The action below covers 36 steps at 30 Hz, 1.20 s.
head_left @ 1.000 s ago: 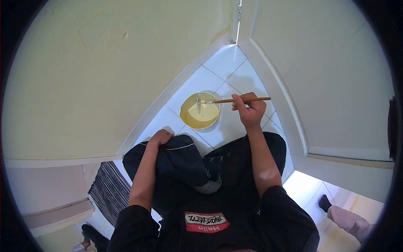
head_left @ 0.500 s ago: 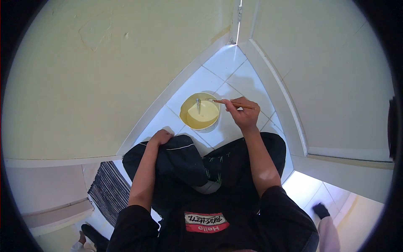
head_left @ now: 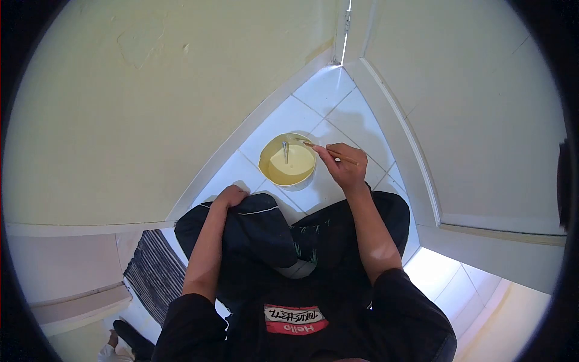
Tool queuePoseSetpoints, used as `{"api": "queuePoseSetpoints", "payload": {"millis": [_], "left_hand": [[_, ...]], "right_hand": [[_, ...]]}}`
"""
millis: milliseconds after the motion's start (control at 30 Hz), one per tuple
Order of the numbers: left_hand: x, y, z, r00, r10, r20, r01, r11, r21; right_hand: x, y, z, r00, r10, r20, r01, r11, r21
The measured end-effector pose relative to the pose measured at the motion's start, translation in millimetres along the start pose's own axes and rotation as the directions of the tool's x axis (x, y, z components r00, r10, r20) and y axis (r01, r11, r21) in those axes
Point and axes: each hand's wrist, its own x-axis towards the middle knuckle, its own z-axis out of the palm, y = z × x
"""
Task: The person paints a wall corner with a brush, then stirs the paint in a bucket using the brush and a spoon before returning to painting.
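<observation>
My right hand (head_left: 347, 166) is closed around the wooden handle of a paintbrush (head_left: 342, 157). The brush's bristle end reaches over the right rim of a bucket (head_left: 264, 168) that stands on the floor tiles. Pale yellow paint (head_left: 292, 163) lies in the bucket, and a thin silvery strip (head_left: 286, 149) shows against its inner far wall. My left hand (head_left: 231, 196) lies on my left knee with its fingers draped over the dark trousers, holding nothing. Both knees are folded close to the near side of the bucket.
A pale yellow wall (head_left: 151, 120) with a white skirting runs along the left. On the right stands a white door (head_left: 470, 120), its hinge at the far corner. A dark striped mat (head_left: 155, 274) lies behind me at left. Another person's dark shoe (head_left: 129, 338) shows at lower left.
My right hand has shifted slightly left and down, and the brush handle now slopes more steeply. A person's foot at lower right has left the view. My left hand stays put.
</observation>
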Motion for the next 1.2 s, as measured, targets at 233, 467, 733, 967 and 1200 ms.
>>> {"api": "queuePoseSetpoints", "payload": {"millis": [233,467,733,967,1200], "left_hand": [[13,-13,7,0.999,0.047,0.018,-0.047,0.999,0.013],[20,-21,13,0.996,0.086,0.007,-0.087,0.996,0.023],[3,-4,0,0.999,0.023,0.037,-0.022,0.999,-0.025],[10,-10,5,0.999,0.024,0.034,-0.023,1.000,-0.015],[-1,0,-3,0.999,0.038,0.033,-0.036,0.998,-0.041]], "right_hand": [[-1,2,0,0.999,-0.054,-0.006,0.054,0.998,0.011],[3,-4,2,0.990,-0.138,0.006,0.138,0.989,-0.052],[3,-3,2,0.991,-0.131,0.018,0.132,0.991,-0.036],[7,-9,-4,0.986,-0.165,0.028,0.167,0.983,-0.077],[8,-11,-3,0.984,-0.176,-0.005,0.175,0.983,-0.048]]}}
